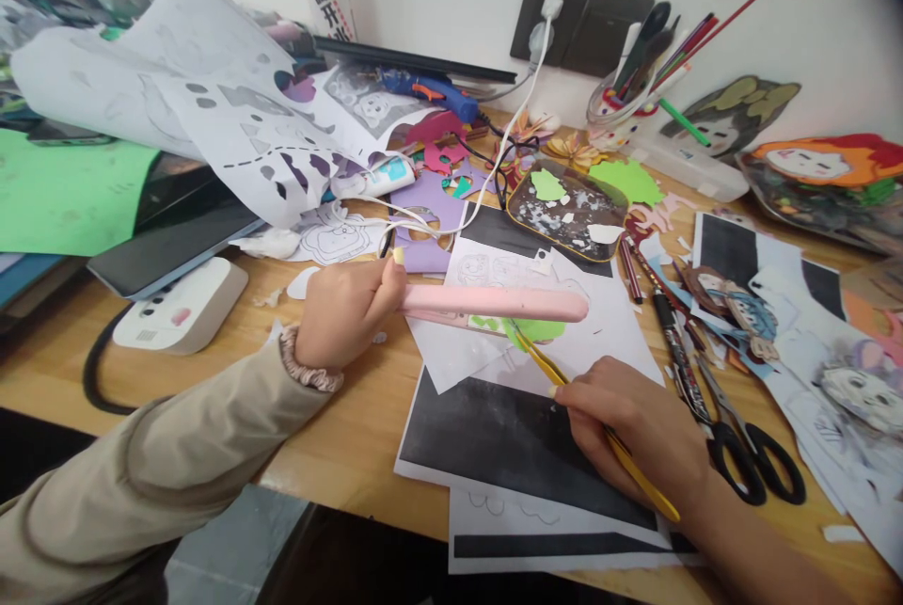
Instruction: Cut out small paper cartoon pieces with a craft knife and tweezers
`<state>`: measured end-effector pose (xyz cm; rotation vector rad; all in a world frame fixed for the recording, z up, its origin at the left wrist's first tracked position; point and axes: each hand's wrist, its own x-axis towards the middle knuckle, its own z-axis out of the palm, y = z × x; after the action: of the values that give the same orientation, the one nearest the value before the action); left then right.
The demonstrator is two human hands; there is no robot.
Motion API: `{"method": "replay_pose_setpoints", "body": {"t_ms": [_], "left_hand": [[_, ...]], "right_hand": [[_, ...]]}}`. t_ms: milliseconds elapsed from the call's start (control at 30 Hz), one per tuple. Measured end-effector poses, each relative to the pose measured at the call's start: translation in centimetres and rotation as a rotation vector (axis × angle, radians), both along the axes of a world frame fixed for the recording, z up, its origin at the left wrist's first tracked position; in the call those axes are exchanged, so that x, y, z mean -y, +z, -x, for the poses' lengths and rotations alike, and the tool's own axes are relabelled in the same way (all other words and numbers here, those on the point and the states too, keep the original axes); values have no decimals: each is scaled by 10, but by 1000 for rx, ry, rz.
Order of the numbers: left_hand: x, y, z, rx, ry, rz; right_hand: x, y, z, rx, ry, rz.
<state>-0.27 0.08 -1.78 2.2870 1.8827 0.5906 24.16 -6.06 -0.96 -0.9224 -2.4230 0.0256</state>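
My left hand (353, 309) is wrapped round the handle end of a long pink hair straightener (494, 302), held level above the papers. Its lower arm shows just beneath the upper one. Bright green cut pieces (546, 330) show at its lower edge; whether they are between the arms I cannot tell. In my right hand (631, 421) is a pair of yellow tweezers (543, 362), pinched between thumb and fingers. The tips point up and left, at the green pieces. Under both hands lie white sheets (451, 362) and a black-printed sheet (494, 431).
Scissors (737, 436) and a black marker (673, 351) lie right of my right hand. Behind stand a dark tray of scraps (568, 210), a blue glue gun (437, 95) and a pen cup (621, 111). A white cable (504, 149) crosses the desk. A white device (180, 304) sits left.
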Motion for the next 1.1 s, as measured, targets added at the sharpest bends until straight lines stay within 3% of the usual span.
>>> {"method": "replay_pose_setpoints", "body": {"t_ms": [100, 233, 433, 1100], "left_hand": [[0, 0, -1, -12, 4, 14], [0, 1, -2, -22, 0, 40], [1, 0, -2, -73, -31, -48], [4, 3, -6, -66, -83, -59]], "right_hand": [[0, -1, -1, -3, 50, 3], [2, 1, 0, -63, -7, -32], [2, 2, 6, -91, 38, 4], [2, 5, 10, -7, 93, 27]]}}
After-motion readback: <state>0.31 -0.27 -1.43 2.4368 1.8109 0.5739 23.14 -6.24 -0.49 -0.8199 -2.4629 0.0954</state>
